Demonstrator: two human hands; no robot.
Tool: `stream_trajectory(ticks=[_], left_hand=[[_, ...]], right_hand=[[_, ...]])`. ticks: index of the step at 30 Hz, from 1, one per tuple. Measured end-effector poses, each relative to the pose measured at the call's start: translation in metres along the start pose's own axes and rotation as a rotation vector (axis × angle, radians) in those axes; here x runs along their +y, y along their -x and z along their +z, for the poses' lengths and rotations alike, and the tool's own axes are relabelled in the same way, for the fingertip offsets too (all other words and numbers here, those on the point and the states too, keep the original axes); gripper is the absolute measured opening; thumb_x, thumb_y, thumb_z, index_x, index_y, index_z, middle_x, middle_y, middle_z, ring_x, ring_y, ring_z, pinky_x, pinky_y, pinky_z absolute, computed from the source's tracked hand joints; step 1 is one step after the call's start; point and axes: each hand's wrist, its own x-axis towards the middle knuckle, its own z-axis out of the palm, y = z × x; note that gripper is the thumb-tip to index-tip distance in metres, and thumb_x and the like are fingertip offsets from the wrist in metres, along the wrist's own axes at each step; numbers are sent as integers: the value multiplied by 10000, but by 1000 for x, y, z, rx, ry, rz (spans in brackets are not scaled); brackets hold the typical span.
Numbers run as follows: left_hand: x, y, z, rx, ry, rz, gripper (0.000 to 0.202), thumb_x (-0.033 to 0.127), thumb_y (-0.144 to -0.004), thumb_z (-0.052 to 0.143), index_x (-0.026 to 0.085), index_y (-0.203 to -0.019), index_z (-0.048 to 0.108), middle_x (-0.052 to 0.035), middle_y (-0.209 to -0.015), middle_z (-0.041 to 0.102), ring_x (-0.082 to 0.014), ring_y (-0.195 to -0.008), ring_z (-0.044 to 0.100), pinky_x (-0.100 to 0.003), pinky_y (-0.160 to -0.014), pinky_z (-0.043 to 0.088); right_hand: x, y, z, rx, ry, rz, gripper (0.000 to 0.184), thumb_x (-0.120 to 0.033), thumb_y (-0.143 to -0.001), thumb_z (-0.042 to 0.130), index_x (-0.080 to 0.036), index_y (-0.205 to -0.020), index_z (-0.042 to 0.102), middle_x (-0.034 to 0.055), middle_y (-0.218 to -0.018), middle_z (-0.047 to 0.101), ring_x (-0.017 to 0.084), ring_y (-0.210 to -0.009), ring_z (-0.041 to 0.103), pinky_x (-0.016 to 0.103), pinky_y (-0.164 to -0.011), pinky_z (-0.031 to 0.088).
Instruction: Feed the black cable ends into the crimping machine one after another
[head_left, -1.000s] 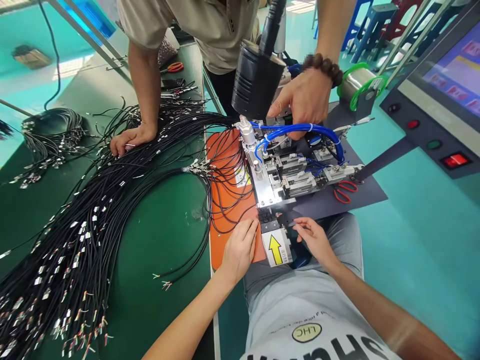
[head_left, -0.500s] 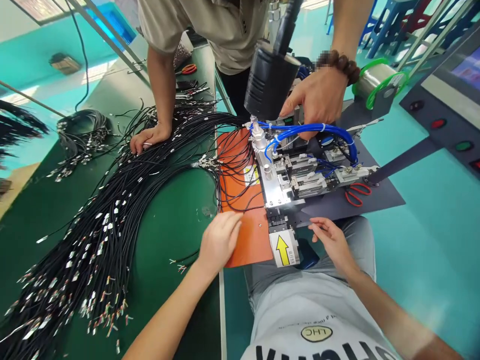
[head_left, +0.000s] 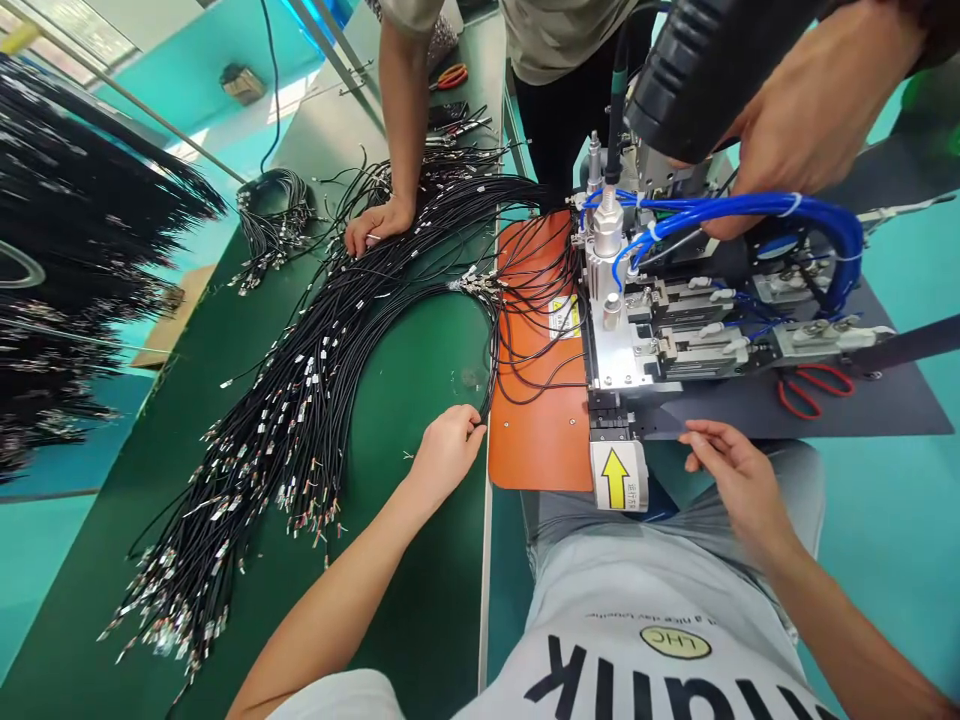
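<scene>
My left hand point(head_left: 450, 452) is closed at the table's edge, thumb and fingertips pinching the lower ends of a few black cables point(head_left: 491, 375). These run down from a curved bundle with a cluster of small metal ends point(head_left: 478, 282) beside an orange plate point(head_left: 536, 440). To the right of the machine's front, my right hand point(head_left: 731, 475) hovers over my lap, thumb and index finger pressed together. Whatever may be between them is too small to make out. Between my hands lies a white block with a yellow arrow point(head_left: 616, 478), at the front of the metal machine point(head_left: 619, 360).
A co-worker's hand point(head_left: 380, 225) rests on a large heap of black cables point(head_left: 300, 370). The person's other hand point(head_left: 817, 110) is over the machine near blue air tubes point(head_left: 750, 208). Red-handled scissors point(head_left: 814, 390) lie at right; more cables point(head_left: 97, 190) hang at left.
My view has shifted, bringing the machine closer and the hanging cables into sight. My left hand has moved off the orange plate to the cable ends. The right hand keeps its pinch.
</scene>
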Motion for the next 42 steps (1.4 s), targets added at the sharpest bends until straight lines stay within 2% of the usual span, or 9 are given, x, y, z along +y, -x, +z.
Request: stream_trajectory(ticks=[4, 9, 15, 18, 23, 28, 32, 36, 42], left_hand=[[0, 0, -1, 8, 4, -26, 63, 170, -867, 517, 208, -841, 559, 25, -656, 514, -148, -609, 512, -262, -594, 373], [3, 1, 2, -8, 38, -17, 66, 224, -870, 536, 200, -912, 582, -26, -828, 587, -177, -777, 574, -296, -702, 425], [-2, -4, 4, -75, 146, -65, 53, 196, -806, 566, 188, -849, 596, 0, -739, 604, -143, -672, 585, -258, -629, 461], [4, -4, -8, -107, 272, -55, 202, 248, -879, 535, 174, -1052, 608, -1, -791, 633, -126, -696, 611, -234, -638, 491], [25, -7, -38, -221, 488, 88, 296, 289, -967, 473, 201, -1177, 664, -51, -1005, 665, -148, -873, 634, -268, -797, 524], [37, -14, -57, -345, 383, 308, 383, 184, -980, 413, 262, -1299, 611, -46, -1247, 647, -169, -1086, 631, -302, -963, 509], [50, -20, -50, -152, 153, 509, 298, 203, -977, 505, 230, -1251, 619, -48, -1186, 689, -172, -1073, 640, -306, -969, 500], [78, -25, -25, 62, -54, 826, 176, 201, -976, 522, 138, -1105, 624, -62, -850, 678, -165, -763, 596, -295, -697, 482], [113, -23, -2, 148, -281, 858, 136, 161, -969, 487, 146, -984, 622, -40, -740, 585, -170, -689, 508, -328, -638, 387]], right_hand=[[-2, 2, -1, -2, -13, 1, 349, -491, -859, 699, -255, -1115, 666, 58, -1028, 699, 141, -691, 586, 341, -765, 485], [-2, 4, -3, -10, -6, -10, 344, -488, -861, 696, -252, -1109, 665, 52, -1021, 698, 139, -693, 585, 348, -794, 477], [-3, 6, -3, -24, -11, -14, 334, -486, -873, 685, -253, -1111, 659, 47, -1004, 703, 133, -697, 593, 354, -840, 480], [-4, 6, -4, -26, -14, -27, 325, -476, -879, 680, -243, -1104, 656, 49, -1001, 696, 128, -691, 591, 342, -821, 486], [-13, 8, -3, -35, -4, -38, 324, -474, -889, 663, -224, -1095, 650, 48, -958, 680, 138, -693, 589, 348, -814, 499], [-13, 10, -7, -31, -15, -32, 303, -460, -894, 663, -230, -1091, 649, 44, -971, 676, 133, -690, 582, 345, -804, 486], [-10, 10, -11, -28, -29, -34, 312, -462, -891, 664, -230, -1099, 648, 52, -984, 684, 141, -703, 586, 373, -837, 481], [-11, 11, -10, -28, -39, -36, 303, -445, -896, 667, -224, -1101, 650, 55, -982, 687, 141, -711, 586, 385, -872, 474], [-23, 12, -2, -49, -34, -74, 262, -418, -912, 659, -225, -1088, 658, 43, -963, 681, 125, -692, 590, 328, -790, 490]])
